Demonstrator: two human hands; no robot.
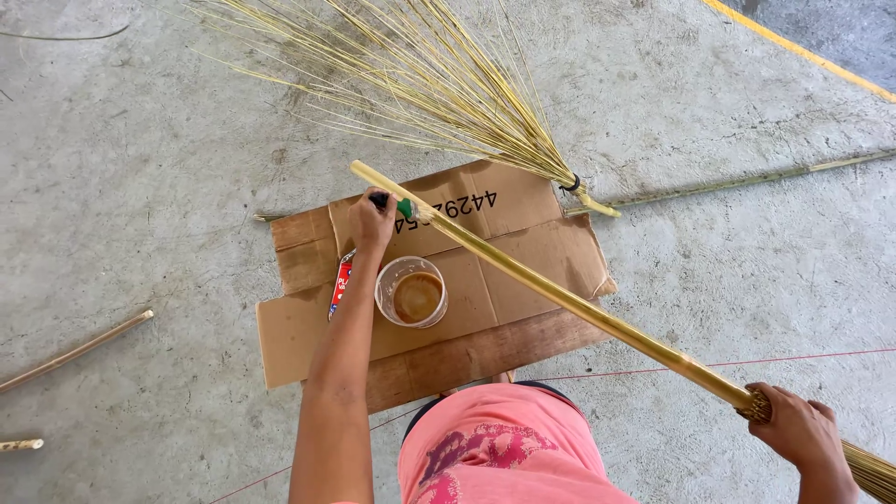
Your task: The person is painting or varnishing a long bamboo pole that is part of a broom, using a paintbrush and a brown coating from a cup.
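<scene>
My left hand [373, 222] grips a small paintbrush [403, 208] with a green band and presses its bristles against a long yellow bamboo stick [560, 297], close to the stick's far tip. That stick slants from the middle of the view down to the lower right. There my right hand [798, 429] holds it where its woven binding meets broom bristles. A clear plastic cup [412, 292] with brown liquid stands on flattened cardboard [308, 322] just below my left hand.
A second grass broom [439, 84] lies fanned out on the concrete beyond the cardboard, its handle running right. A red packet [341, 285] lies beside the cup. Loose sticks [75, 350] rest at the left. A red string [793, 358] crosses the floor.
</scene>
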